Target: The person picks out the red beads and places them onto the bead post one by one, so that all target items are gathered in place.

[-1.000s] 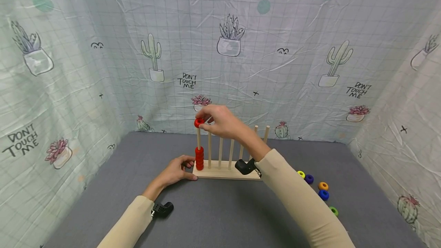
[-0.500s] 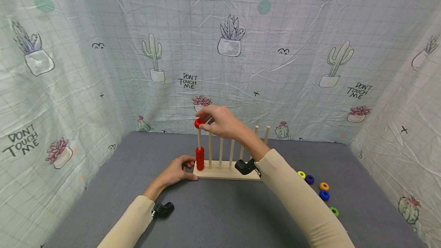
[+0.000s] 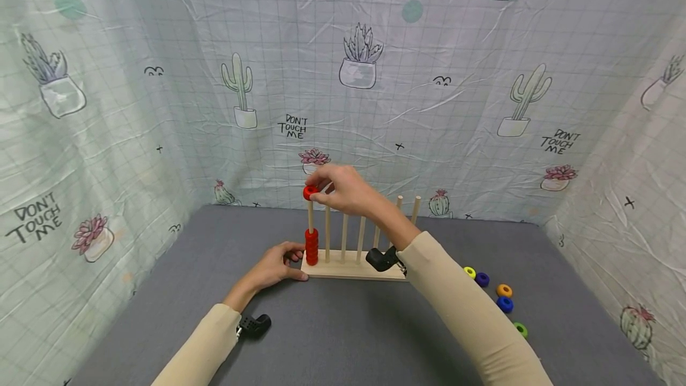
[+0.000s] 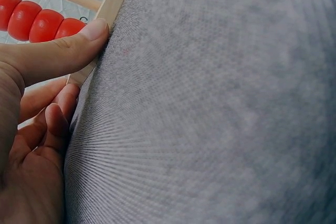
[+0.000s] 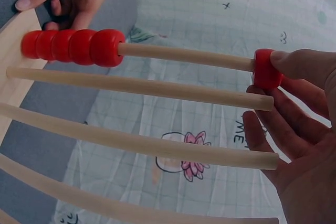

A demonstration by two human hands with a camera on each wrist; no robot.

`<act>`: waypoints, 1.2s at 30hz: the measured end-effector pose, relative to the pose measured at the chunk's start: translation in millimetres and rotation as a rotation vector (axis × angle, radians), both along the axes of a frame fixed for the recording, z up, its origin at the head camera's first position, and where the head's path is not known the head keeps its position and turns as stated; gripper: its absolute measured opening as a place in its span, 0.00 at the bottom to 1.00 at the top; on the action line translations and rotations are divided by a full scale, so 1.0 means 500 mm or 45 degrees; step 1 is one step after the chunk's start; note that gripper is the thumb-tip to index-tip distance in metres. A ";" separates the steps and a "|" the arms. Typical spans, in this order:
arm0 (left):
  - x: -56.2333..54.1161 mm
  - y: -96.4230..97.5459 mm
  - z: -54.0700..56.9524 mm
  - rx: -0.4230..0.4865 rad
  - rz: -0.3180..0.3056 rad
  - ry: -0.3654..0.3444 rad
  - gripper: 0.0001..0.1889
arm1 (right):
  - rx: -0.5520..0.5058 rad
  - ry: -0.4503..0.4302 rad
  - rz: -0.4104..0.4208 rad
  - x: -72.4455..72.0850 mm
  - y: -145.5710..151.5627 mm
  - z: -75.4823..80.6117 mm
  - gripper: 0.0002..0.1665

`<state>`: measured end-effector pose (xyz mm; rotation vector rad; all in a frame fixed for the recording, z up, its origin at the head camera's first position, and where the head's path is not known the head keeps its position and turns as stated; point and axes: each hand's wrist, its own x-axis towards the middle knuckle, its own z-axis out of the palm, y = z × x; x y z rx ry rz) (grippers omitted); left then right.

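Observation:
A wooden peg rack has a flat base (image 3: 343,267) and a row of upright dowels (image 5: 142,85). Several red beads (image 3: 311,249) are stacked at the bottom of its leftmost dowel. At that dowel's top, my right hand (image 3: 343,188) pinches another red bead (image 5: 268,68) between thumb and fingers, and the dowel's tip meets the bead. My left hand (image 3: 276,265) holds the left end of the base, its thumb (image 4: 94,30) against the front edge and its fingers round the end. The dowels to the right carry no beads where they show; my right forearm hides part of them.
On the grey tabletop (image 3: 343,338) at right lie loose beads: yellow (image 3: 469,271), purple (image 3: 482,279), orange (image 3: 504,290), blue (image 3: 505,304) and green (image 3: 520,330). A cactus-print curtain (image 3: 396,106) stands behind and at both sides.
Both hands keep their places, and the red bead stays at the top of the leftmost dowel. The whole view has shifted very slightly.

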<state>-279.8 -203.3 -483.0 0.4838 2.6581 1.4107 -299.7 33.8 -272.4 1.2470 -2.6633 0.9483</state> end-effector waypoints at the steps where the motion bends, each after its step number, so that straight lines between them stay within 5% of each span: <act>1: 0.000 0.000 0.000 0.005 0.001 -0.001 0.38 | -0.001 0.000 0.000 0.000 0.000 0.000 0.15; 36: 0.003 0.002 0.001 0.020 -0.002 -0.005 0.38 | -0.035 0.051 0.032 0.008 0.017 0.000 0.17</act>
